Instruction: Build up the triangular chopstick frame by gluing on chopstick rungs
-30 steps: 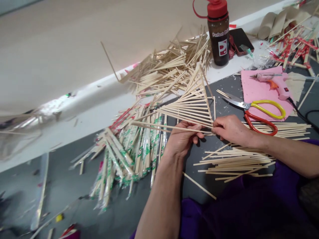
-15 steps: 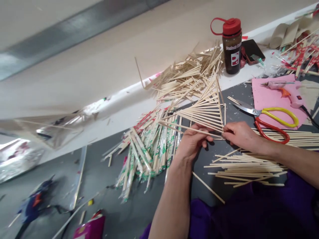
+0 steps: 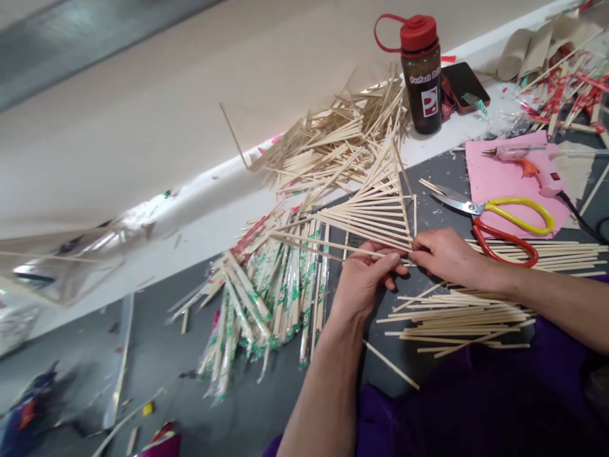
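Observation:
A fan-shaped lattice of thin wooden sticks [image 3: 371, 214] stands in front of me, its sticks joined at the right end. My left hand [image 3: 368, 270] is closed on the lower part of this lattice, thumb near its right corner. At that same corner my right hand [image 3: 440, 254] pinches the stick ends, its fingertips close to the left thumb. One long stick slants leftward from between my hands. Loose bare sticks [image 3: 466, 317] lie below the right forearm. Left of the lattice is a pile of wrapped chopsticks [image 3: 257, 298].
Scissors [image 3: 480, 208] with yellow and red handles and a pink glue gun [image 3: 533, 166] on pink sheets [image 3: 480, 171] lie at right. Behind are a bottle [image 3: 422, 82], a phone [image 3: 464, 87] and heaped sticks [image 3: 333, 139]. A blue glue gun [image 3: 28, 406] is lower left.
The whole view has shifted, so the things on the table appear farther left. My left thumb has moved toward the right corner of the lattice. Both hands keep their hold.

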The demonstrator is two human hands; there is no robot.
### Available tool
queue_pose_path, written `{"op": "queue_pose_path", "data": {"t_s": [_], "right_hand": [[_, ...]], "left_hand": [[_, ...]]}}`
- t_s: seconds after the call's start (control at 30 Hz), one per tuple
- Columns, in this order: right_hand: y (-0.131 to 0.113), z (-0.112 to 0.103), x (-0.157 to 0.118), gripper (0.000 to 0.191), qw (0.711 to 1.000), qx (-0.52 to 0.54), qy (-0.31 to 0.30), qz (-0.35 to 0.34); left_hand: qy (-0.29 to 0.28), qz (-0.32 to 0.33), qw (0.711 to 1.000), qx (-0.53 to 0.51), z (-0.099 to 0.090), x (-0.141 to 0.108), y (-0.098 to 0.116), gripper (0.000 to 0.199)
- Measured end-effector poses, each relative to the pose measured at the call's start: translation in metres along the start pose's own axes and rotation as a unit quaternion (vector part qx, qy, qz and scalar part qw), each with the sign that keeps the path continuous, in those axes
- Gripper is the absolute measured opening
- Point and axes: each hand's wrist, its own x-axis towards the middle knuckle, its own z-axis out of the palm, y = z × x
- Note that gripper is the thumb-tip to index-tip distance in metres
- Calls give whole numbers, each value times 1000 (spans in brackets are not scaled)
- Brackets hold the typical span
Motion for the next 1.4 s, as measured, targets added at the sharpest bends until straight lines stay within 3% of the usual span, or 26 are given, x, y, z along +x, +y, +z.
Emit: {"op": "queue_pose_path", "data": {"t_s": [0.3, 0.63, 0.8, 0.9, 1.2, 1.4], "right_hand": [[-2, -2, 0, 18, 1000, -6, -8, 11], [1, -1, 0, 17, 1000, -8, -12, 8], [1, -1, 1, 18, 1000, -6, -15, 4], [2, -1, 1, 18, 1000, -3, -13, 1], [4, 1, 2, 19, 1000, -17, -4, -7], [5, 2, 3, 20, 1000, -20, -2, -16]], "left_hand": [[12, -11, 1000, -14, 3, 0, -1, 37], [78, 50, 996, 17, 7, -7, -4, 32], [32, 51, 998, 14, -6, -10, 4, 39], [22, 56, 998, 8, -13, -7, 6, 33], [140, 107, 984, -11, -12, -1, -2, 30], [165, 133, 977, -18, -10, -3, -1, 30]]}}
